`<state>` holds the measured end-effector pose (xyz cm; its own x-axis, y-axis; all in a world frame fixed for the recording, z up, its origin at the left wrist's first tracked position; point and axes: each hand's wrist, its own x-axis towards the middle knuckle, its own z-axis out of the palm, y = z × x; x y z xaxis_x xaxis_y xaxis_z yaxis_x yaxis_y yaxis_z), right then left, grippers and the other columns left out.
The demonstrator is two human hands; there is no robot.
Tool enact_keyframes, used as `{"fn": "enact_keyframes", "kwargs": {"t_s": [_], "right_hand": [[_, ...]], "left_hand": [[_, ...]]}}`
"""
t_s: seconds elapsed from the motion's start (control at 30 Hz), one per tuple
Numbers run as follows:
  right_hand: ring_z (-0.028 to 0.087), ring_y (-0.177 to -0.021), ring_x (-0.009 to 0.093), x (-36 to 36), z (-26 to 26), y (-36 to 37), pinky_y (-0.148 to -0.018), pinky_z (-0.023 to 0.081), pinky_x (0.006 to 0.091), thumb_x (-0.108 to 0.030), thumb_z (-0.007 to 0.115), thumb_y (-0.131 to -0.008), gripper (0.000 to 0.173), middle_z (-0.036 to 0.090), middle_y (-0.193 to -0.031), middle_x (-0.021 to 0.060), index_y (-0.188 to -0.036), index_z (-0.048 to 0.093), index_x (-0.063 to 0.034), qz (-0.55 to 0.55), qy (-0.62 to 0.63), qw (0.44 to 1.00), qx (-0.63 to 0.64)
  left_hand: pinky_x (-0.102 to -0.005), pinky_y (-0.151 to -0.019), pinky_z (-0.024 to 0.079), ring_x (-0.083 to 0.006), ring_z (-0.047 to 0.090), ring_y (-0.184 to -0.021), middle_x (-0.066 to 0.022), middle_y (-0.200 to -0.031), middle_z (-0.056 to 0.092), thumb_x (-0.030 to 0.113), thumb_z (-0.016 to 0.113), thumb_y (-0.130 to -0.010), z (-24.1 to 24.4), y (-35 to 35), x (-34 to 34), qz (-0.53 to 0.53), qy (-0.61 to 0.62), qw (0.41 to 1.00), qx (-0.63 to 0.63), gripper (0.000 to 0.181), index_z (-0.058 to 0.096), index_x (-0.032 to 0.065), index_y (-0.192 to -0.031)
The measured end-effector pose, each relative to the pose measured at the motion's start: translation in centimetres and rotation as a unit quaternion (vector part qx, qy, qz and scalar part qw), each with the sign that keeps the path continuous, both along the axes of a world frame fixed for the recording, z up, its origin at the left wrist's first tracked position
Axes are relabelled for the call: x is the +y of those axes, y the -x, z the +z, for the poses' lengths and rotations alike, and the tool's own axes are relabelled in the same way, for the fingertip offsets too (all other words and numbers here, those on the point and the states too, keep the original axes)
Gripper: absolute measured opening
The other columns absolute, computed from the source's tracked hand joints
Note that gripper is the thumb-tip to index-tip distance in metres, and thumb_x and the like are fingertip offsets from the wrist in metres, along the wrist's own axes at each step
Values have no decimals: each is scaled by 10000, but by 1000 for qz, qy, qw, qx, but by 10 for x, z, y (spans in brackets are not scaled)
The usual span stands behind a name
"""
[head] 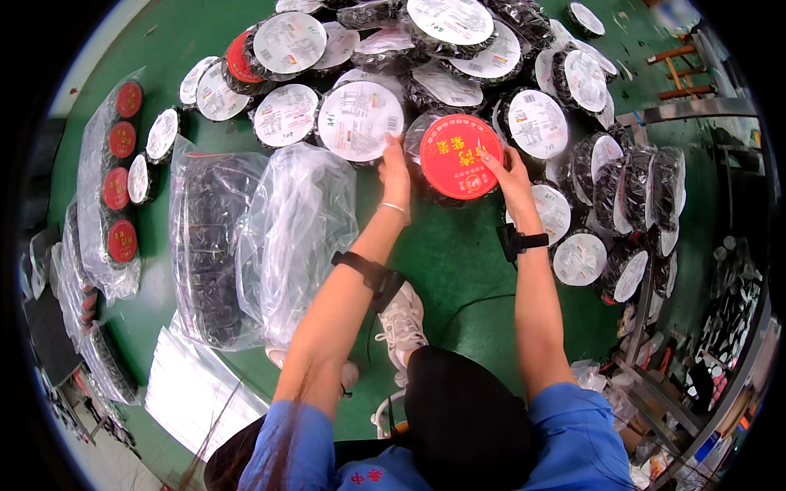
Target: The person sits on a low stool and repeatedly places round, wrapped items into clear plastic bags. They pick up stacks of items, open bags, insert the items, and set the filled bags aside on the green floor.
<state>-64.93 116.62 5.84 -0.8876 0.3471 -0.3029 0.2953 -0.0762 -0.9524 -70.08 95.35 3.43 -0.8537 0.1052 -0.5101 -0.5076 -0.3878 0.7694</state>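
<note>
My right hand (pixel 511 178) grips the right edge of a round pack with a red printed lid (pixel 457 166), its thumb lying over the lid. The pack is tilted towards me in front of the pile. At the lower right rim of a round pack with a white label (pixel 356 123), my left hand (pixel 396 175) has its fingertips over the edge; its other fingers are partly hidden. Dark contents in shiny clear wrap show around the packs' rims. Below and left of that hand lies a clear plastic bag (pixel 301 227), beside a bagged row of dark round packs (pixel 212 258).
Many white-labelled packs (pixel 288 43) are heaped ahead on the green floor (pixel 442 264). Bagged red-lidded packs (pixel 116 184) lie far left. White sheets (pixel 196 393) lie near my leg. At right, a metal frame (pixel 645 301) stands beside stacked packs (pixel 638 190); a wooden stool (pixel 681 73) is beyond.
</note>
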Motion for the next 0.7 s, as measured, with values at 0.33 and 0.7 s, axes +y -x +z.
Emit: {"fn": "enact_keyframes", "kwargs": {"t_s": [0.33,0.7], "right_hand": [[479,-1327,235,-41,-37,-43,-1068,401,541,-477,663,-941,721,464,-1489,56,-1513,359,-160,-66,277,959,-12],[536,-1304,259,-159,-1,-116,-1116,429,441,-220,625,-942,649,521,-1441,131,-1503,361,-32,172,359,915,-65]], "left_hand": [[-399,-1001,478,-224,584,-1209,-121,-1373,564,476,785,-834,20,16,-23,-202,-17,979,35,909,342,107,-1536],[-529,-1198,208,-464,104,-1513,-361,-1586,114,486,775,-822,95,-170,-174,33,383,910,158,750,486,51,-1360]]}}
